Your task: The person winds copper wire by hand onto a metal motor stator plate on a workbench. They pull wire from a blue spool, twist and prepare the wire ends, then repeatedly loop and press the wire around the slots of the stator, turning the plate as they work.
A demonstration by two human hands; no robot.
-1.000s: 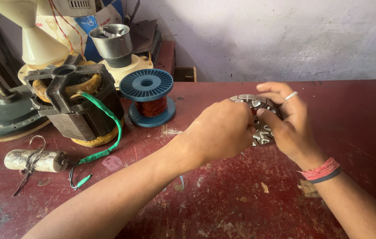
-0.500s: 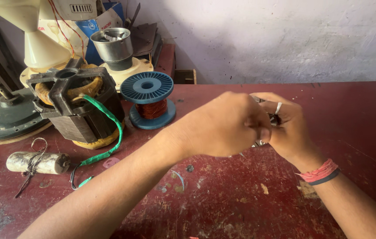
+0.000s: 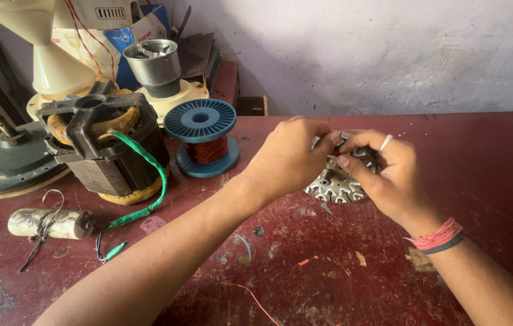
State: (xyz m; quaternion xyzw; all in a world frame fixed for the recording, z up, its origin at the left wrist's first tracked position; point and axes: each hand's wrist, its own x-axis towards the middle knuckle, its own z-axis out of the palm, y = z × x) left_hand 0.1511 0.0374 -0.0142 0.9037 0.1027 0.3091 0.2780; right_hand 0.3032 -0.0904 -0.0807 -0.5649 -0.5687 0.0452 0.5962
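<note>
Nearest, two bare forearms reach in over the worn red table (image 3: pixel 341 271); the right wrist wears a red thread band (image 3: pixel 436 235) and a dark one beside it. A thin copper wire (image 3: pixel 250 296) lies loose on the table near the bottom edge.

Further in, both hands meet over a round slotted metal core (image 3: pixel 335 184), held tilted just above the table. The left hand (image 3: pixel 289 158) has its grip closed on the core's upper edge, fingers curled together. The right hand (image 3: pixel 389 175), with a ring on one finger, has its grip clamped on the core's right side, thumb pressing its face.

To the left lie a pale cylinder (image 3: pixel 51 223) with wire tied around it and a green sleeved lead (image 3: pixel 148 199) coming off a dark motor block (image 3: pixel 102 151). Behind stand a blue spool of copper wire (image 3: pixel 202 136), a grey round cover (image 3: pixel 6 166), a steel jar (image 3: pixel 152 63) on a cream base and, last, the whitewashed wall (image 3: pixel 377 54).
</note>
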